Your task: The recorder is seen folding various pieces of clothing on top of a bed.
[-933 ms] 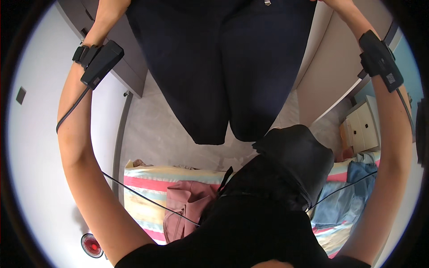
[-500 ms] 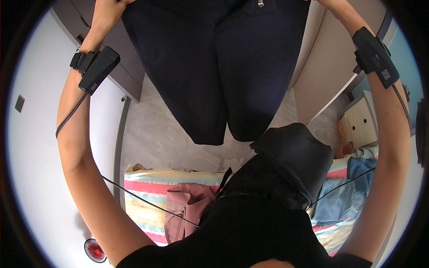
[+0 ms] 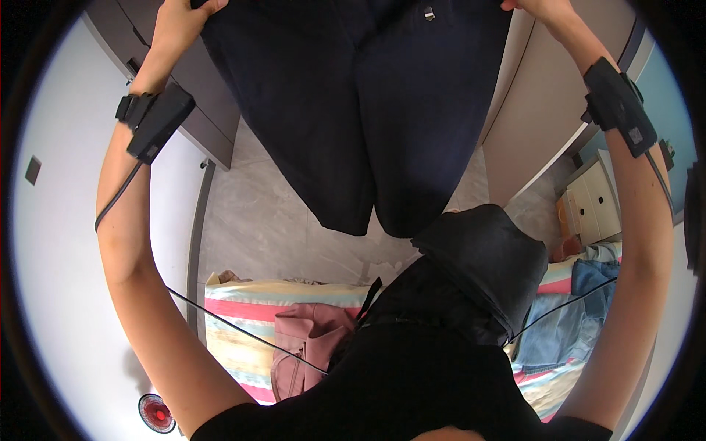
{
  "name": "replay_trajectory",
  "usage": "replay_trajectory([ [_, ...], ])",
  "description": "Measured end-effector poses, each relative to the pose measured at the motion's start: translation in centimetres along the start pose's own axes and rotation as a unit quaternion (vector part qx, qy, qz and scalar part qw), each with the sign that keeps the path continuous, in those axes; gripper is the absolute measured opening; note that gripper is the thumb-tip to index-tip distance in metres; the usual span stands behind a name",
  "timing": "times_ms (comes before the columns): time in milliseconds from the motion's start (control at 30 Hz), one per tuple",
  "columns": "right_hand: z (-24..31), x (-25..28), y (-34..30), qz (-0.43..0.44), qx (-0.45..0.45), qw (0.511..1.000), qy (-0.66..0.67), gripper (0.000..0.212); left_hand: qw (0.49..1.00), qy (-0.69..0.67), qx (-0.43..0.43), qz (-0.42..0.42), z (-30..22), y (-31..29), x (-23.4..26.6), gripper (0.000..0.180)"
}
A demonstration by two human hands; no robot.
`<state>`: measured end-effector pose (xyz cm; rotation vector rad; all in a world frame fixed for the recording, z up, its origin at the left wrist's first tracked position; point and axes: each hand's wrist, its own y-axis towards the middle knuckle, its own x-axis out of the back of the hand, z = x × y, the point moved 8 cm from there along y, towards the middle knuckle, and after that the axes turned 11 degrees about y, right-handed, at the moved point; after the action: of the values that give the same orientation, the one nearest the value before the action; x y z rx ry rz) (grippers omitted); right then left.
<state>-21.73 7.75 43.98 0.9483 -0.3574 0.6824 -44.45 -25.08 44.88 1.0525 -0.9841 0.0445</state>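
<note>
My left grip (image 3: 193, 13) and right grip (image 3: 531, 7) hold the dark trousers (image 3: 309, 125) by both upper sides (their top edge is cut off); floor (image 3: 254, 220) lies open left of the hems.

No words or numbers could be read. Below the right hand (image 3: 543, 7), a pale square code (image 3: 637, 135) was borne by a black box (image 3: 614, 95); below the left hand (image 3: 179, 28), an illegible mark (image 3: 151, 153) was shown on another box (image 3: 165, 121).
</note>
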Motion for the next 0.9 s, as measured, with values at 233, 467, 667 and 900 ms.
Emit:
replay_trajectory([
  [233, -1.7, 0.8, -0.7, 0.024, -0.003, 0.998, 0.056, 0.023, 0.895, -0.398, 0.11, 0.169, -1.4, -2.6, -4.0, 0.024],
  [467, -4.4, -3.3, 0.5, 0.074, -0.008, 0.993, 0.087, 0.039, 0.818, -0.518, 0.182, 0.173, -0.8, -4.9, -7.9, 0.027],
  [667, -5.1, -5.1, 0.9, 0.105, -0.034, 0.992, 0.057, 0.037, 0.832, -0.497, 0.166, 0.184, -1.5, -5.2, -7.8, 0.023],
  [900, -6.9, -7.6, 0.7, 0.106, -0.14, 0.981, 0.086, 0.041, 0.738, -0.593, 0.177, 0.269, -2.5, -5.5, -10.4, 0.008],
])
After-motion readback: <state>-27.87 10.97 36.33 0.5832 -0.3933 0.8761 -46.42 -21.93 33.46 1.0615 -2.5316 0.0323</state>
